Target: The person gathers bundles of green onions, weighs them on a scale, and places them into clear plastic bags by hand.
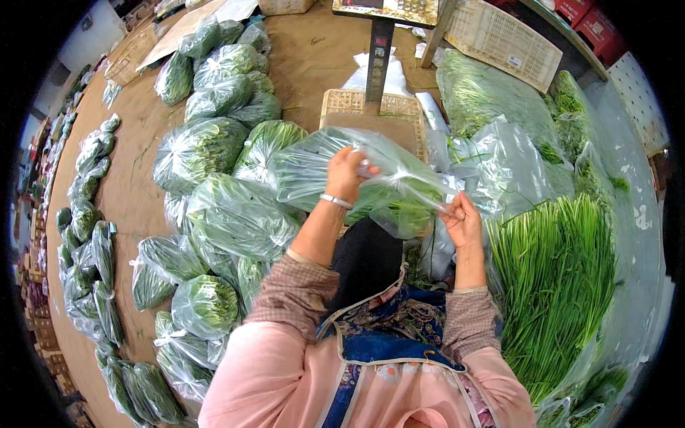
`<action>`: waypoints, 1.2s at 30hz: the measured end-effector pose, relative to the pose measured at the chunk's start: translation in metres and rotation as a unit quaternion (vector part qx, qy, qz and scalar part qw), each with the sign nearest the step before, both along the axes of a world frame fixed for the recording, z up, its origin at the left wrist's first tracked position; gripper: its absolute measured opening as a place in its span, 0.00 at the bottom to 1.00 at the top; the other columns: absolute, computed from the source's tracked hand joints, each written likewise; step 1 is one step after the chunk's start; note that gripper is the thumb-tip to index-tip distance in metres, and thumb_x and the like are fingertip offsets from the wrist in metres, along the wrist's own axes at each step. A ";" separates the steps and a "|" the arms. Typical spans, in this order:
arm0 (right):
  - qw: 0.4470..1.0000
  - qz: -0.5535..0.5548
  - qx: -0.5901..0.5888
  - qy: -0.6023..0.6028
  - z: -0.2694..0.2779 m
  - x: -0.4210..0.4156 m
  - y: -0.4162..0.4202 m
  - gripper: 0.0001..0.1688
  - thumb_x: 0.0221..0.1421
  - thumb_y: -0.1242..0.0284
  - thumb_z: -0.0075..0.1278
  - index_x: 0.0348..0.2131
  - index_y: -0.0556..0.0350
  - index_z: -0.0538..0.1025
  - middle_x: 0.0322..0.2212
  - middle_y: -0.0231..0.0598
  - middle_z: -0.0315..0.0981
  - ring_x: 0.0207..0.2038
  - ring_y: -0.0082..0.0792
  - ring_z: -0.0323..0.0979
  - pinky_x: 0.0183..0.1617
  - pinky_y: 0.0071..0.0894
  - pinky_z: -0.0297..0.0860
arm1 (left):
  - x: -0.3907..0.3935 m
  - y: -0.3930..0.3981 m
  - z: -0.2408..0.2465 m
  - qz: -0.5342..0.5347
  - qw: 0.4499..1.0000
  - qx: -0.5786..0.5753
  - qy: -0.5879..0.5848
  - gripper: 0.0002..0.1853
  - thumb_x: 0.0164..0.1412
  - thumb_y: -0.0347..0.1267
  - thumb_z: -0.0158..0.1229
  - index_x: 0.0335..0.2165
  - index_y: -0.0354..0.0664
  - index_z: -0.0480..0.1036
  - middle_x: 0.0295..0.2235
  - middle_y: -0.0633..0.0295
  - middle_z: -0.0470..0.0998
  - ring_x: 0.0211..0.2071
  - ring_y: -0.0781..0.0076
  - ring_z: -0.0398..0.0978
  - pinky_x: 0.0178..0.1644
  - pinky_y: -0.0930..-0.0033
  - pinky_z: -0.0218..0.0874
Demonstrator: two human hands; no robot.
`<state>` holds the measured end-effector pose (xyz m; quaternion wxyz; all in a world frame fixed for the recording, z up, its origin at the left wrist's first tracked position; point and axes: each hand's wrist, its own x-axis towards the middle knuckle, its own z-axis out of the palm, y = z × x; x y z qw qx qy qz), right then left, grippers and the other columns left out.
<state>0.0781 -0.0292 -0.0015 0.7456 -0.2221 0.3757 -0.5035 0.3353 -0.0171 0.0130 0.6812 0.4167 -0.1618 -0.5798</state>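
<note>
A clear plastic bag [316, 171] with leafy greens inside lies across my front, below the platform scale's post [379, 64]. My left hand [350, 168] grips gathered plastic at the upper middle of the bag. Farther right, my right hand [461, 218] pinches the stretched end of the plastic between thumb and fingers. Between the hands the film is drawn together into a bunched, twisted part. Long green stalks [556, 289], perhaps garlic chives, lie in a large heap to the right of my right arm.
Filled bags of greens [243, 214] are piled on the left, with another row [83, 214] farther left. A plastic crate [329, 101] surrounds the scale's platform [374, 125]. Large bagged greens [497, 101] and a tilted crate [503, 40] are at the upper right.
</note>
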 end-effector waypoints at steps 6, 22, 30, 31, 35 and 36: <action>0.987 -0.125 0.072 -0.071 -0.035 -0.024 -0.025 0.12 0.54 0.68 0.37 0.21 0.54 0.64 0.15 0.32 0.62 0.24 0.30 0.64 0.32 0.32 0.64 | 0.013 0.012 -0.056 0.119 0.945 0.081 0.292 0.03 0.52 0.26 0.44 0.23 0.40 0.60 0.22 0.59 0.68 0.16 0.76 0.64 0.26 0.73 0.63; 0.774 0.203 -0.384 0.460 0.008 0.023 0.018 0.15 0.50 0.74 0.43 0.39 0.58 0.69 0.31 0.38 0.68 0.40 0.31 0.63 0.42 0.27 0.60 | 0.018 -0.005 0.032 -0.153 0.971 -0.073 0.167 0.10 0.53 0.31 0.45 0.30 0.33 0.66 0.26 0.52 0.70 0.31 0.62 0.70 0.38 0.64 0.65; 0.517 0.253 -0.573 0.583 0.027 0.012 0.066 0.11 0.33 0.85 0.44 0.24 0.58 0.68 0.30 0.38 0.66 0.39 0.44 0.62 0.42 0.37 0.60 | 0.024 -0.088 -0.030 0.104 0.960 0.126 0.226 0.12 0.51 0.29 0.45 0.33 0.30 0.58 0.29 0.47 0.62 0.31 0.50 0.68 0.34 0.58 0.66; 0.515 0.259 -0.567 0.589 0.029 0.011 0.071 0.11 0.33 0.84 0.44 0.24 0.59 0.69 0.30 0.38 0.67 0.39 0.44 0.62 0.42 0.37 0.60 | 0.027 -0.089 -0.034 0.095 0.973 0.132 0.167 0.11 0.51 0.29 0.46 0.33 0.32 0.60 0.29 0.48 0.64 0.31 0.54 0.69 0.34 0.60 0.66; 0.547 0.247 -0.577 0.554 0.016 0.009 0.078 0.11 0.36 0.84 0.42 0.27 0.62 0.70 0.30 0.43 0.66 0.36 0.47 0.63 0.41 0.39 0.61 | 0.035 -0.057 -0.071 -0.133 0.725 0.114 -0.666 0.10 0.47 0.35 0.51 0.30 0.43 0.73 0.35 0.61 0.72 0.29 0.70 0.71 0.33 0.68 0.64; 0.620 0.231 -0.508 0.551 0.008 0.003 0.078 0.10 0.41 0.83 0.41 0.28 0.62 0.70 0.29 0.42 0.66 0.33 0.40 0.65 0.39 0.32 0.62 | 0.033 -0.048 -0.090 -0.036 0.797 0.086 -0.596 0.12 0.44 0.36 0.54 0.30 0.42 0.73 0.38 0.58 0.71 0.32 0.63 0.71 0.36 0.67 0.63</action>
